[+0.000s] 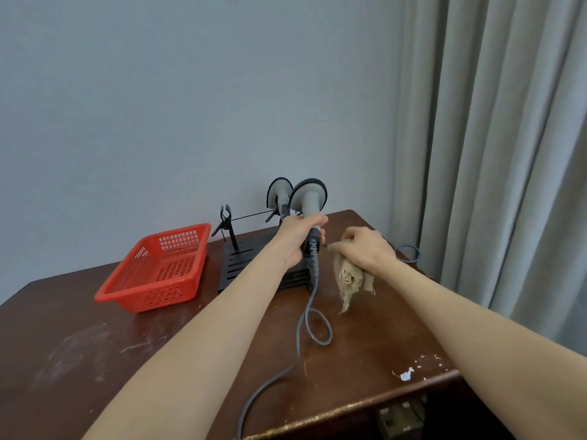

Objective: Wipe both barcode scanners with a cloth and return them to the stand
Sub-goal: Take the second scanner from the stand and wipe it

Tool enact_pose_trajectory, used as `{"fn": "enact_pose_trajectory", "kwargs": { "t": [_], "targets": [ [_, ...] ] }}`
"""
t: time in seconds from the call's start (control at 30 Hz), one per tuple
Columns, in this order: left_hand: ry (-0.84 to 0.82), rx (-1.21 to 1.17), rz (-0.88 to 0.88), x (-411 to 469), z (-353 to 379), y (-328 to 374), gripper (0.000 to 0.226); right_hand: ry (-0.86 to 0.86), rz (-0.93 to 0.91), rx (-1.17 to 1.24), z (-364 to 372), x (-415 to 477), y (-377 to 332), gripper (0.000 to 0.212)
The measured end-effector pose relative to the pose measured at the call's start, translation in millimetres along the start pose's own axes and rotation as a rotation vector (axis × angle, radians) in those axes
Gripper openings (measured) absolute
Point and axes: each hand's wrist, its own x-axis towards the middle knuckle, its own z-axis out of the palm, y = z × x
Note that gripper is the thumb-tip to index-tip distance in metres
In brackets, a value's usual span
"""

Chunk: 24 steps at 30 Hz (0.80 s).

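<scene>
Left hand [297, 239] grips scanner [309, 198] (upright); right hand [368, 249], cloth [351, 281].

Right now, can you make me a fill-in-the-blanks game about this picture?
The left hand grips the nearer scanner by its ____.
The right hand holds a crumpled beige ____.
The plastic basket is coloured ____.
Missing words: handle; cloth; red.

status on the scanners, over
Left hand grips one barcode scanner upright. Right hand holds cloth beside it. Other scanner behind, at stand. Cable looped on table.
</scene>
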Motion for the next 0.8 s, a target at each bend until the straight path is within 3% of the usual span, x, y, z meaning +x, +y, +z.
{"fn": "enact_pose_trajectory", "kwargs": {
  "t": [0.17,0.33,0.57,0.8],
  "targets": [
    [-0.037,0.089,0.023,4,7,2,0.011,0.252,-0.022,0.424,-33,5,-9,0.007],
    [-0.045,0.108,0.018,10,16,2,0.017,0.444,-0.044,0.500,-44,14,-17,0.026],
    [-0.118,-0.064,-0.008,14,24,-1,0.020,0.340,-0.227,0.397,-31,30,-30,0.040],
    [-0.099,-0.182,-0.043,24,15,-4,0.065,-0.009,-0.162,0.784,-28,21,-35,0.019]
  ]
}}
